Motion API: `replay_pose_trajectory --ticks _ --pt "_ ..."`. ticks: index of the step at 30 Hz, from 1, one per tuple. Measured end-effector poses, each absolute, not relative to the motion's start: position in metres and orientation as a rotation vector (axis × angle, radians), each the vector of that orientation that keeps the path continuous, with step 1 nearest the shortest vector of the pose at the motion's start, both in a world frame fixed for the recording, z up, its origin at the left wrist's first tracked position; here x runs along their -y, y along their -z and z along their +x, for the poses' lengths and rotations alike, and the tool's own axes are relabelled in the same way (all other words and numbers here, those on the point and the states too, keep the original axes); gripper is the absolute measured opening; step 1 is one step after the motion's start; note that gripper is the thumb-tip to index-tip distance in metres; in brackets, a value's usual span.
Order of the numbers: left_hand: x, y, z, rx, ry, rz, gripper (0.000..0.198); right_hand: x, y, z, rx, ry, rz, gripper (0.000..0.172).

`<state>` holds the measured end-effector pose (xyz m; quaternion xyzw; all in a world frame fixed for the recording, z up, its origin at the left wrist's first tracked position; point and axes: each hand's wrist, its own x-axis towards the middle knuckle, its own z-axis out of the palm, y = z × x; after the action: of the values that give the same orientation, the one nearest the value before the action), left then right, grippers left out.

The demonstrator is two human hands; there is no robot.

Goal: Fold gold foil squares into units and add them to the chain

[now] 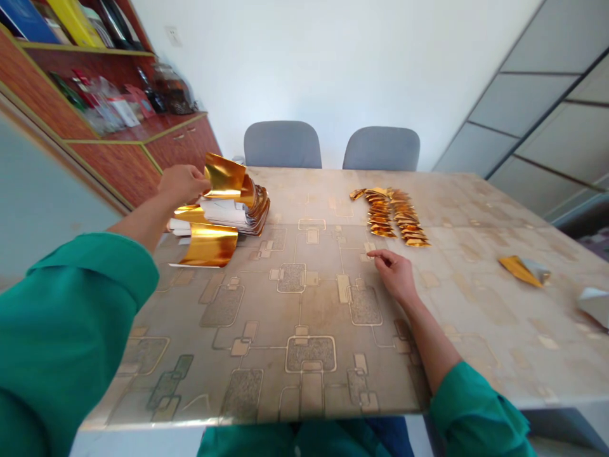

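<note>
My left hand (183,183) pinches the left edge of a gold foil paper sheet (225,176), raised and curled above a thick stack of foil paper (254,212). The stack's pale edges and backs show beneath it. Another curved gold sheet (212,244) stands at the stack's near side, its lower edge touching the table. On the table at right centre rests my right hand (394,274), fingers curled in and the index finger pointing left; I see nothing in it. Just beyond it lie two rows of folded gold foil pieces (406,216), closely overlapped.
A patterned cloth covers the table (309,304). To the right lie a loose gold-and-silver piece (523,270) and a white object (594,304) at the edge. Two grey chairs (283,145) stand at the far side. A wooden shelf unit (118,136) rises at the left.
</note>
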<state>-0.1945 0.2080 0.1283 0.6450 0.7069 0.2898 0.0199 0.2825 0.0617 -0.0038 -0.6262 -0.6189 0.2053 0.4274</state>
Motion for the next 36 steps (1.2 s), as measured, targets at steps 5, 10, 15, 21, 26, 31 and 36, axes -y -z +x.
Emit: replay_pose_trajectory --ticks 5,10,15,21,26,31,36 --pt "-0.178 -0.158 -0.16 -2.425 -1.118 1.851 0.041 -0.06 0.001 0.279 1.551 -0.549 -1.504 0.035" --pt "-0.121 -0.139 -0.094 -1.633 -1.452 2.135 0.032 -0.058 -0.002 0.269 1.652 -0.675 -1.351 0.037" --pt "-0.055 -0.053 -0.036 -0.948 -0.961 2.537 0.012 -0.057 0.0 0.269 1.76 -0.747 -1.321 0.036" --pt "-0.018 0.002 -0.018 -0.838 -0.646 2.482 0.02 -0.057 0.001 0.276 1.824 -0.746 -1.351 0.035" --pt "-0.009 0.009 -0.011 -1.027 -0.671 2.485 0.029 -0.046 -0.013 0.269 2.082 -0.911 -1.147 0.03" --pt "-0.009 0.01 -0.008 -1.087 -0.641 2.499 0.037 -0.039 -0.018 0.262 2.395 -0.944 -0.848 0.046" --pt "-0.01 0.007 -0.007 -1.15 -0.667 2.509 0.032 -0.041 -0.012 0.259 2.459 -0.891 -0.859 0.042"
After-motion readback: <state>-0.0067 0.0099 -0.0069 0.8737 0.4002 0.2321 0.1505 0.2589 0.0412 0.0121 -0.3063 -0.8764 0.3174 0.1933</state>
